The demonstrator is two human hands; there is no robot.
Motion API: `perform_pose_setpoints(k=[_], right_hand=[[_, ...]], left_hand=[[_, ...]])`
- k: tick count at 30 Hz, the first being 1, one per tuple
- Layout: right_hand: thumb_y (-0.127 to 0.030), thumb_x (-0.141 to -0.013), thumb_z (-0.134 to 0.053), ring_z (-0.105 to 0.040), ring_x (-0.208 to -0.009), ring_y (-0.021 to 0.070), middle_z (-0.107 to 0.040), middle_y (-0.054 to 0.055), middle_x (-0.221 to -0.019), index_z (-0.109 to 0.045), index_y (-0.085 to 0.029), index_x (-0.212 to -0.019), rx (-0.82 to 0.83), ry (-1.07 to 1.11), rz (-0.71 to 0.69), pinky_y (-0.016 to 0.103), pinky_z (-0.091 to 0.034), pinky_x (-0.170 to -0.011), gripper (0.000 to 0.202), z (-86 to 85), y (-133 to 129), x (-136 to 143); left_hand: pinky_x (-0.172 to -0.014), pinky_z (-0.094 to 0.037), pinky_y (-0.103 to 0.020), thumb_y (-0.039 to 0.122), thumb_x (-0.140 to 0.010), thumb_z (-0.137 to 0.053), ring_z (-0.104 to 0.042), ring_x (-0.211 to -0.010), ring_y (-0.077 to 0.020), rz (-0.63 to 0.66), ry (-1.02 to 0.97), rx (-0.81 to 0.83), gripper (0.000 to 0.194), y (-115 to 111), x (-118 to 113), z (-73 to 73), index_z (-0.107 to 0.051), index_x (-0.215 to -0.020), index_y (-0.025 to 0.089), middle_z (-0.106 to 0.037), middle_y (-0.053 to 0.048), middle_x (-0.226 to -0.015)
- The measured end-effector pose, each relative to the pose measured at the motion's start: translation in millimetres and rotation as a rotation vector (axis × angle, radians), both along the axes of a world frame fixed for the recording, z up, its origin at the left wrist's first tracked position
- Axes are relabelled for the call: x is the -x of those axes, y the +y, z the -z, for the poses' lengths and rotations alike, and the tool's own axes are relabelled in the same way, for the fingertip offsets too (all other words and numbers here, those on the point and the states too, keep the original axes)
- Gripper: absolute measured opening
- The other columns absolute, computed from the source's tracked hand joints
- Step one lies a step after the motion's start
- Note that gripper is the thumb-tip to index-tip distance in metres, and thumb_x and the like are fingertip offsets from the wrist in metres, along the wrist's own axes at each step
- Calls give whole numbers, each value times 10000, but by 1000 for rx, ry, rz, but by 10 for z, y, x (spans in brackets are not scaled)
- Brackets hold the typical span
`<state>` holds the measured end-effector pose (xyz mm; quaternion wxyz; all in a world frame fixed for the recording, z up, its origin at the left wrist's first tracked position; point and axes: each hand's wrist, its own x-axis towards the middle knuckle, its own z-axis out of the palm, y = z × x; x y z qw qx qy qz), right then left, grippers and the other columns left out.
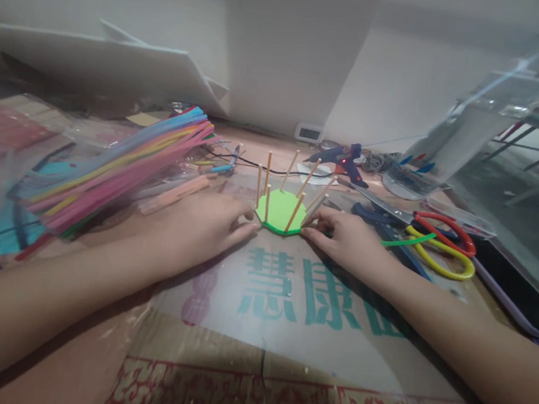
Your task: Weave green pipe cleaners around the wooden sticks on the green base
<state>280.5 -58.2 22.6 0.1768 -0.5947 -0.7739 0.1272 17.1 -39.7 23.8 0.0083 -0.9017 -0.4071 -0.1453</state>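
A light green disc (281, 210) lies flat in front of me, with several thin wooden sticks (295, 211) standing up around its rim, some leaning. A bright green strip (409, 240) sticks out to the right past my right hand, and a green band of the same sort runs along the disc's front edge. My left hand (214, 221) pinches at the disc's left edge with thumb and fingers. On the opposite side my right hand (345, 236) is closed at the right edge, thumb against the green band.
To the left lies a bundle of colourful fuzzy stems (127, 175). A glue gun (343, 161) and a small digital display (309, 133) are at the back. Scissors (444, 246), a phone (523, 288) and a clear plastic container (452, 147) occupy the right.
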Motion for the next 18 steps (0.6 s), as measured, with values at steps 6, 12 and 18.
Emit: perform_pose_setpoints(k=[6, 12, 18], right_hand=[[-313, -869, -613, -645, -692, 181, -740, 28, -804, -703, -226, -944, 3, 2, -5, 272, -400, -591, 146, -7, 1, 11], [-313, -867, -618, -620, -642, 161, -725, 14, -756, -705, -221, -926, -27, -6, -3, 255, -365, -556, 139, 5, 7, 12], [-316, -860, -636, -605, -624, 161, -710, 7, -730, -697, -214, -923, 4, -22, 24, 257, -360, -551, 134, -11, 20, 40]], left_hand=[[-753, -468, -312, 453, -935, -569, -687, -919, -207, 9, -162, 162, 295, 130, -74, 80, -700, -1113, 258, -756, -9, -1077], [-686, -441, -293, 414, -922, -591, -688, -837, -196, 2, -191, 171, 254, 156, -141, 152, -729, -1073, 264, -772, -4, -995], [-656, -426, -284, 411, -923, -586, -680, -797, -186, -20, -208, 183, 234, 160, -157, 153, -742, -1006, 257, -770, -2, -946]])
